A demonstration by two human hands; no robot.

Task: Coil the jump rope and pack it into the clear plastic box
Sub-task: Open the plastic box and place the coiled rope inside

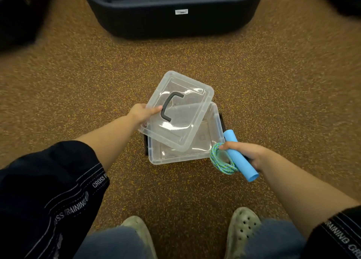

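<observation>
- Two green shoes (244, 226) are seen closest, on the speckled floor (78, 87).
- A coiled jump rope (222, 162) with a blue handle (240, 155) is held tight in the right hand (248, 154).
- The handle's long side is pointed up and away, toward the clear plastic box (214, 120).
- The open box is found just left of that hand, so the right hand is nearer.
- The lid (181, 112) is pinched by the left hand (142, 113), tilted over the box.
</observation>
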